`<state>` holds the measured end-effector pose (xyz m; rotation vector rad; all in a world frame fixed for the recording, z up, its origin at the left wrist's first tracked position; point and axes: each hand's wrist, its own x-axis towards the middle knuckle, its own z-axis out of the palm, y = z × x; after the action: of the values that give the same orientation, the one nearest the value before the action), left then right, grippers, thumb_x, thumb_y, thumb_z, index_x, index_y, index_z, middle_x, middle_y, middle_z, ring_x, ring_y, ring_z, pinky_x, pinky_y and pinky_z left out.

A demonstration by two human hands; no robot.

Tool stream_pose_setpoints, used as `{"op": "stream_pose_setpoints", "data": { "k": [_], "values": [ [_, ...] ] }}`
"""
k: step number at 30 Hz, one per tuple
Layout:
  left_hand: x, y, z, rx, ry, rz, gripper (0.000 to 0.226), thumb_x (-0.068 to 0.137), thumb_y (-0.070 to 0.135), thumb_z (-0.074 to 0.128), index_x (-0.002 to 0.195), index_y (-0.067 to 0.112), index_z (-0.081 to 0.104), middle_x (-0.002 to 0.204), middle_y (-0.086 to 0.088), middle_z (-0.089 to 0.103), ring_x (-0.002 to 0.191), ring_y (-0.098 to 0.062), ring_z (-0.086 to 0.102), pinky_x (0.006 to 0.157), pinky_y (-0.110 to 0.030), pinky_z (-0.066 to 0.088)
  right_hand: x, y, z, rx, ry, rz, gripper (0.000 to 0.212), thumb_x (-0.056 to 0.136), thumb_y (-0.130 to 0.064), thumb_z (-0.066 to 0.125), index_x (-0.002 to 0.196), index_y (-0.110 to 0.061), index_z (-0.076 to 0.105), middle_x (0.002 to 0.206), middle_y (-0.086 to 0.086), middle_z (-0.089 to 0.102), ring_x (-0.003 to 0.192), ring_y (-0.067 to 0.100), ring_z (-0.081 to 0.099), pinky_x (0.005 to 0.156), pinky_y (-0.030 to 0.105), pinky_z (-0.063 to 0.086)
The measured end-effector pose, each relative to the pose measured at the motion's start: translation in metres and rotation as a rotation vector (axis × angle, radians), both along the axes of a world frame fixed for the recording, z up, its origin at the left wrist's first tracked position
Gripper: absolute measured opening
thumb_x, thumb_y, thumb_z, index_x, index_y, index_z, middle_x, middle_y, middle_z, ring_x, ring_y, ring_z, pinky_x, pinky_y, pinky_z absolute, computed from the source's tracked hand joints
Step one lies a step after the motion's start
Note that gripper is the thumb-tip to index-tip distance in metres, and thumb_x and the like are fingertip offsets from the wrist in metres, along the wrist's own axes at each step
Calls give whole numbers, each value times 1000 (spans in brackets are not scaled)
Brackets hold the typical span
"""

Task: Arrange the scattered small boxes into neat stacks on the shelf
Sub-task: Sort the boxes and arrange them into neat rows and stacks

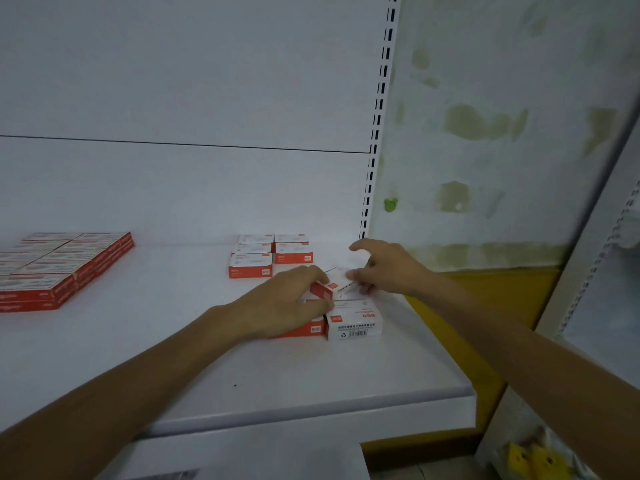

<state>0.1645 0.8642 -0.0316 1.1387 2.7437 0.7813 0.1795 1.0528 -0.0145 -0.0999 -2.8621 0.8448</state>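
Small white-and-orange boxes lie on a white shelf (173, 341). My left hand (284, 306) grips a tilted box (327, 289) from the left, its fingers curled over the box's top. My right hand (384, 268) touches the same box from the right with loosely spread fingers. Just below sits a box with a barcode face (355, 323), and beside it another box (304, 330) lies partly hidden under my left hand. Behind them stands a neat group of several boxes (270, 254).
A wide, flat block of stacked boxes (59, 268) sits at the far left of the shelf. The slotted upright (375, 133) and a stained wall (485, 133) bound the right side. The shelf's front edge (311, 414) runs below my forearms.
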Motion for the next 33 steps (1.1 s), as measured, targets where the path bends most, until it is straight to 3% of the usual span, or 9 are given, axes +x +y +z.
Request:
{"op": "stream_pose_setpoints", "data": {
  "k": [4, 6, 10, 13, 17, 22, 25, 29, 33],
  "values": [
    [2, -2, 0, 111, 54, -6, 29, 89, 40, 52, 116, 31, 55, 114, 17, 57, 107, -3, 52, 89, -24, 43, -3, -6, -6, -135, -7, 110, 65, 77, -26, 72, 134, -19, 41, 121, 4, 59, 103, 15, 60, 88, 25, 47],
    [1, -3, -1, 158, 112, 105, 21, 89, 37, 52, 107, 28, 59, 106, 15, 58, 104, -5, 54, 83, -22, 42, -3, -12, -11, -29, -47, 172, 69, 74, -34, 74, 134, -19, 44, 132, 1, 52, 117, 15, 53, 96, 25, 44],
    [-7, -5, 1, 52, 73, 219, 18, 90, 37, 51, 102, 26, 60, 123, 9, 51, 116, -10, 47, 89, -23, 39, -8, -11, -10, 158, -21, 141, 63, 74, -38, 74, 127, -17, 50, 127, 1, 53, 101, 12, 50, 82, 20, 41],
    [-5, -7, 3, 37, -29, 151, 29, 94, 35, 45, 115, 22, 60, 129, 10, 51, 112, -8, 49, 74, -8, 36, -12, -6, -11, 197, 132, 208, 55, 71, -26, 77, 121, -17, 55, 119, 1, 56, 96, 8, 47, 83, 21, 44],
    [0, -10, 0, 62, 165, 126, 37, 96, 31, 42, 132, 29, 47, 150, 16, 28, 136, -3, 26, 100, -14, 21, -14, 1, -14, 157, 440, 253, 59, 70, -16, 79, 123, -13, 53, 116, 4, 55, 92, 8, 46, 75, 7, 42],
    [1, -9, -1, 39, 263, 131, 45, 96, 31, 40, 140, 36, 32, 139, 33, 8, 139, -3, 20, 105, -16, 18, -18, 4, -12, 177, 626, 251, 54, 67, -14, 81, 113, -6, 56, 113, 8, 56, 86, 10, 48, 70, 4, 41],
    [2, -10, 0, 9, 295, 202, 39, 96, 32, 39, 134, 31, 45, 148, 19, 29, 135, -6, 32, 107, -24, 29, -20, 1, -11, 174, 520, 275, 52, 70, -17, 79, 116, -9, 56, 115, 5, 56, 88, 7, 48, 71, 4, 43],
    [-2, -17, 3, -8, 168, 241, 34, 94, 40, 41, 115, 23, 62, 120, 11, 60, 102, -8, 56, 75, -15, 41, -25, -11, -13, 172, 168, 300, 53, 76, -25, 74, 124, -12, 56, 122, 3, 58, 98, 10, 57, 86, 16, 47],
    [-6, -45, -2, 24, 191, 303, 30, 95, 35, 41, 108, 22, 64, 115, 8, 59, 100, -9, 54, 86, -24, 46, -29, -16, -15, 78, 91, 265, 53, 77, -32, 71, 126, -17, 56, 124, 0, 56, 103, 10, 57, 95, 25, 47]
  ]
}}
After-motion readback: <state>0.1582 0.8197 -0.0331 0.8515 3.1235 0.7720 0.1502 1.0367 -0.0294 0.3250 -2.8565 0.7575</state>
